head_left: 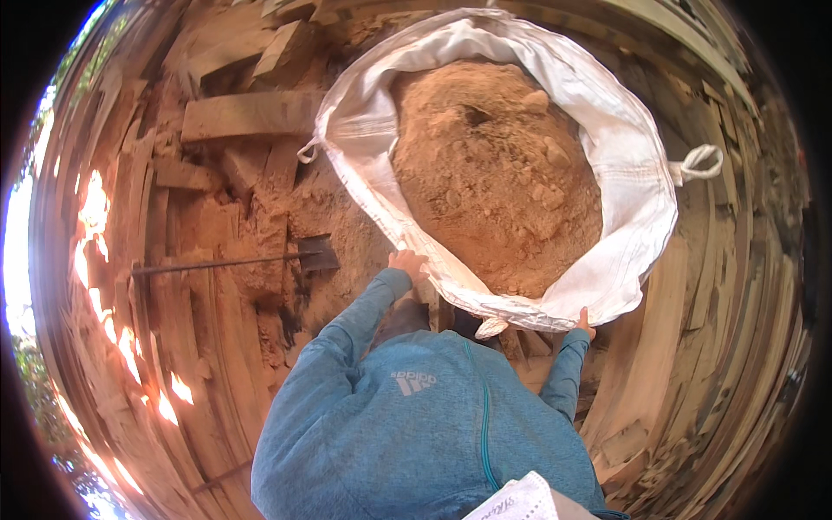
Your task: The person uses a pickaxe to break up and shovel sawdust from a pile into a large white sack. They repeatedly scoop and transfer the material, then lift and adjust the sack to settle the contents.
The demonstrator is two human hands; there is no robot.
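A large white woven bulk bag [628, 178] stands in front of me with its mouth wide and its rim folded outward. Inside lies a heap of crumbly orange-brown material [494, 173] that looks like sawdust, with some lumps in it. My left hand [409, 263] is closed on the bag's near left rim. At the near right, my right hand [586, 324] grips the same rim, its fingers partly hidden by the fabric. Both blue-sleeved arms reach forward, spread apart. A knotted bit of fabric [491, 328] hangs from the rim between my hands.
Left of the bag lies a shovel-like tool [319, 253] with a long thin handle. Wooden blocks [251, 115] and loose brown dust cover the ground at the far left. Stacked planks [650, 338] line the right side. White loops [700, 161] stick out from the bag.
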